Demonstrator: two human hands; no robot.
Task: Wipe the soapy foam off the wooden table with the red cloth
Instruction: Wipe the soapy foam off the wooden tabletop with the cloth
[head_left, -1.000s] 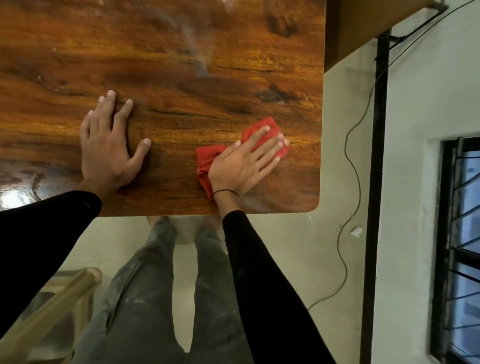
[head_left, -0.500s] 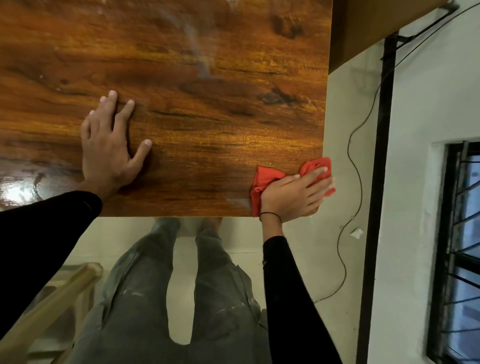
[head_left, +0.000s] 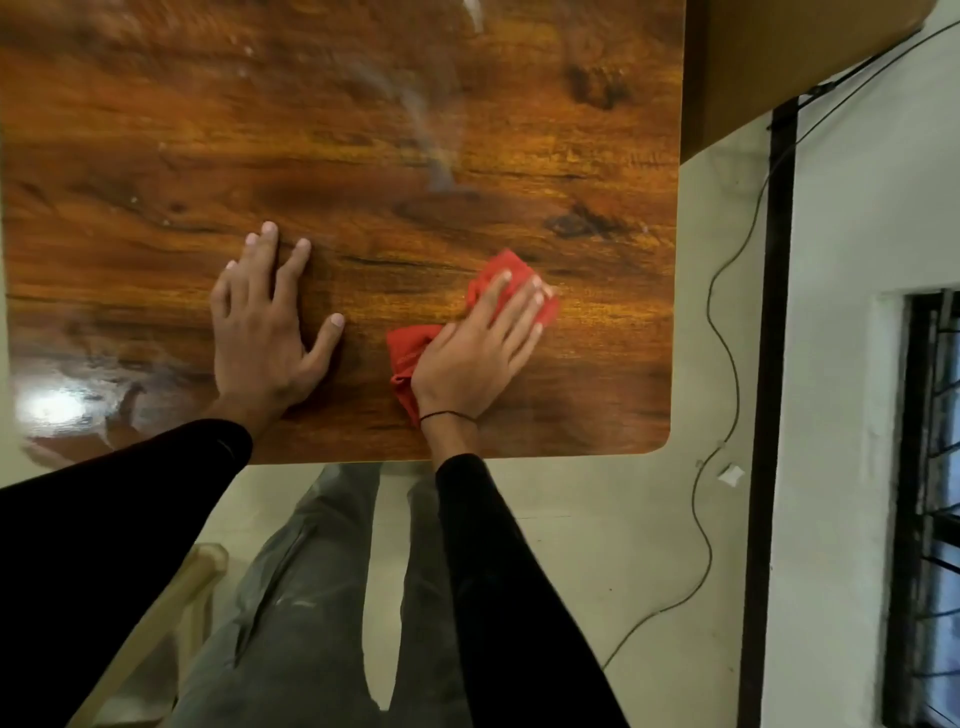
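The wooden table (head_left: 363, 130) fills the upper left of the head view, glossy and dark-grained. My right hand (head_left: 475, 353) lies flat on the red cloth (head_left: 511, 283), pressing it to the tabletop near the front right corner; cloth shows beyond the fingertips and beside the wrist. My left hand (head_left: 267, 327) rests flat on the wood to the left, fingers spread, holding nothing. A pale smeared streak (head_left: 431, 150) runs down the wood behind the cloth. A wet shiny patch (head_left: 67, 405) glints at the front left.
The table's right edge and rounded front corner (head_left: 662, 441) lie close to the cloth. A black pole (head_left: 769, 415) and a thin cable (head_left: 727, 322) stand by the wall on the right. A window grille (head_left: 935, 493) is at far right. My legs (head_left: 311, 597) are below the table edge.
My right hand, which had slid the cloth to the table's front right corner, has brought it back left and farther onto the wood. The left hand stayed flat in place.
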